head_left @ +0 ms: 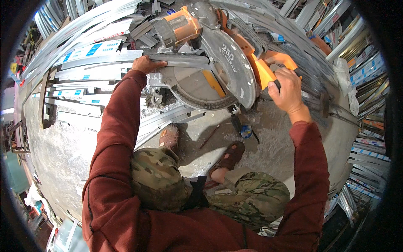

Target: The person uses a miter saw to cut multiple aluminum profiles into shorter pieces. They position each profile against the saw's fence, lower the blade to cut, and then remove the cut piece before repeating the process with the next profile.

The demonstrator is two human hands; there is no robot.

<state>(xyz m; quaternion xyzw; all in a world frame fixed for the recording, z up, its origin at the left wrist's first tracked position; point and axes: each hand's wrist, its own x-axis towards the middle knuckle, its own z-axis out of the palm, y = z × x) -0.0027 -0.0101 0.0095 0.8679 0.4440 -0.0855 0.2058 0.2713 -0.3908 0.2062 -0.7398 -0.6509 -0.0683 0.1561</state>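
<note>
A mitre saw (226, 59) with a grey blade guard and orange parts stands on the floor in front of me. My right hand (287, 90) is wrapped round its orange handle (268, 69) on the right side. Lying along the back of the round saw table (184, 86) is a silver metal profile (189, 61), which reaches out to the left. My left hand (147, 65) grips this profile left of the blade guard, thumb pointing toward the blade. The guard hides most of the blade and the profile's right end.
Long metal profiles (96, 50), some with blue-and-white film, lie in piles at the left and back. More profiles (369, 155) are stacked at the right edge. Small offcuts (147, 31) lie behind the saw. My feet (231, 155) stand close to its front, near a thin rod (210, 136).
</note>
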